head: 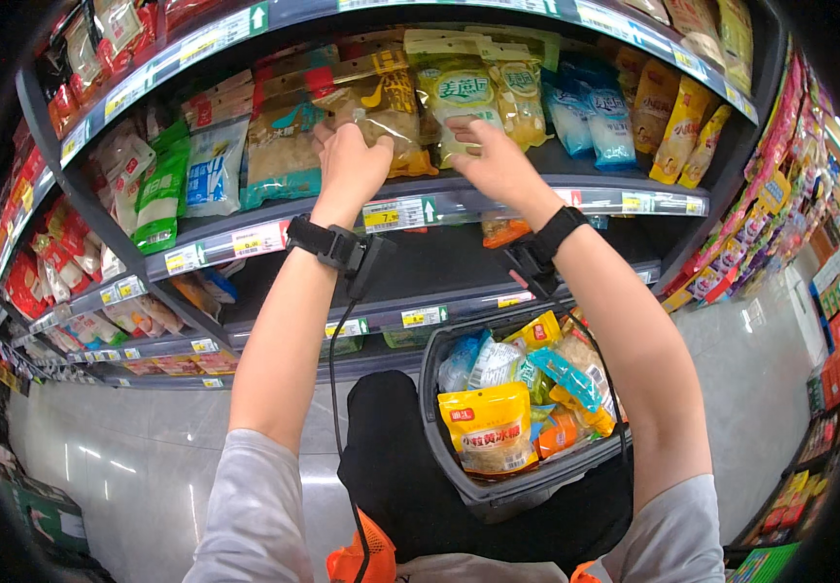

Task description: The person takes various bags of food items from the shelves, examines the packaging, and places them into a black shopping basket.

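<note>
My left hand (353, 162) is at a clear-fronted bag of rock sugar with yellow print (383, 109) on the middle shelf; its fingertips are partly hidden against the packaging, so its hold is unclear. My right hand (489, 157), fingers spread and curled, is in front of a green-and-clear bag (460, 91). Left of my left hand stands a teal-bottomed bag of rock sugar (281, 138). Blue-and-white bags (605, 120) and slim yellow bags (676, 127) stand farther right. A black strap with a device is on each wrist, with a cable running down.
A grey plastic basket (431, 430) full of mixed bags, a yellow bag (489, 430) on top, sits by my legs. The shelf's price-label rail (463, 204) curves below my hands. A dark lower shelf (420, 266) lies beneath. Hanging packets (751, 218) line the right end.
</note>
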Demonstrator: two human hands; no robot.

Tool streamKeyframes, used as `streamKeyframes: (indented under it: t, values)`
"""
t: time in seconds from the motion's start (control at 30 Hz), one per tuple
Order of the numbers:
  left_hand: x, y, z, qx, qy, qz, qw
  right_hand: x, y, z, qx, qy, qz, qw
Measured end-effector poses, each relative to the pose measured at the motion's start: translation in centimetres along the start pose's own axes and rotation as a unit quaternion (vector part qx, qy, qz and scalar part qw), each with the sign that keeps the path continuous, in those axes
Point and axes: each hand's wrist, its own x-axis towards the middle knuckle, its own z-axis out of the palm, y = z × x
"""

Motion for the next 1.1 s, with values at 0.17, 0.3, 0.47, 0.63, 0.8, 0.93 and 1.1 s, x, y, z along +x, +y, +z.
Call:
streamKeyframes:
  t: [0.17, 0.3, 0.47, 0.63, 0.8, 0.93, 1.1]
  values:
    - [0.1, -0.8, -1.0, -0.074, -0.112, -0.099, 0.986, 1.5, -1.1, 2.8, -0.053, 0.012, 0.080, 0.995]
    - [1.1, -3.2, -0.5, -0.213, -0.052, -0.140, 0.966, 2.7, -2.4, 5.3, -0.165, -0.089, 0.150, 0.971]
    - [0.0, -3.1, 0.3, -0.231, 0.001, -0.062, 0.971, 2.4, -2.8, 5.7, 0.174, 0.062, 0.187, 0.965]
    - [-0.1, -3.9, -0.2, -0.392, -0.017, -0.059, 0.918, 2.4, -2.1, 5.2, 0.363, 0.029, 0.197, 0.910]
    - [-1.2, -4.3, -1.6, -0.486, -0.049, -0.060, 0.870, 1.5, -6.6, 5.4, 0.351, 0.106, 0.227, 0.902]
    - [-2.0, -3.4, -3.0, -0.628, -0.044, -0.046, 0.775, 2.3, -7.2, 3.7, 0.366, 0.095, 0.110, 0.919]
    - [-4.7, -0.6, -5.5, -0.640, -0.017, 0.031, 0.768, -1.8, -9.1, -0.2, 0.365, 0.122, 0.086, 0.919]
